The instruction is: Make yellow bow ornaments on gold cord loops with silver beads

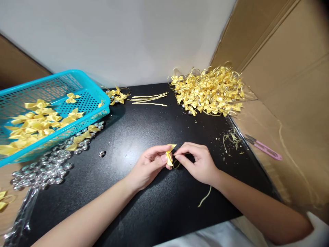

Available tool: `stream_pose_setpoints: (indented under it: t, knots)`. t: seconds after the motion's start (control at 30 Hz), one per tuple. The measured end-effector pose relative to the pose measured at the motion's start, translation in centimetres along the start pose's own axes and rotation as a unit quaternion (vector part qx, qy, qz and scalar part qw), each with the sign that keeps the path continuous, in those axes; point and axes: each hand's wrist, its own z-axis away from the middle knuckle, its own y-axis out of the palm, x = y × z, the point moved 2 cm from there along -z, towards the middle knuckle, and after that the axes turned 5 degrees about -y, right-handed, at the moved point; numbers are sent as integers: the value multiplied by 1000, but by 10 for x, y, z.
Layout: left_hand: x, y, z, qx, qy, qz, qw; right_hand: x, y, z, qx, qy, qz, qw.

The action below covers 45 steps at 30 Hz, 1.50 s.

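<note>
Near the middle of the black table, my left hand [153, 163] pinches a yellow ribbon bow [169, 157] between thumb and fingers. Just to its right, my right hand [196, 161] is closed on a thin gold cord [177, 164], thumb against forefinger. The cord forms a small loop beside the bow, and a loose cord end [205, 197] shows below my right wrist. Whether a bead sits behind the bow cannot be made out.
A blue basket [99, 111] of yellow bows stands at the left, with silver beads [48, 168] beside it. Cut cords [149, 99] lie at the back. A heap of corded bows [210, 91] is back right; pink snips [267, 149] lie right, near cord scraps [231, 139].
</note>
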Motion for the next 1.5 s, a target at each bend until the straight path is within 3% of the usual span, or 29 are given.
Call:
stream_pose_setpoints:
  t: [0.4,1.5]
  knots:
    - [1,0,0,24,-17,25,999,-1,1,1,-16,-27,-8,999]
    - [1,-2,1,9,-25,11,1000,1,0,2,-18,-39,-14,999]
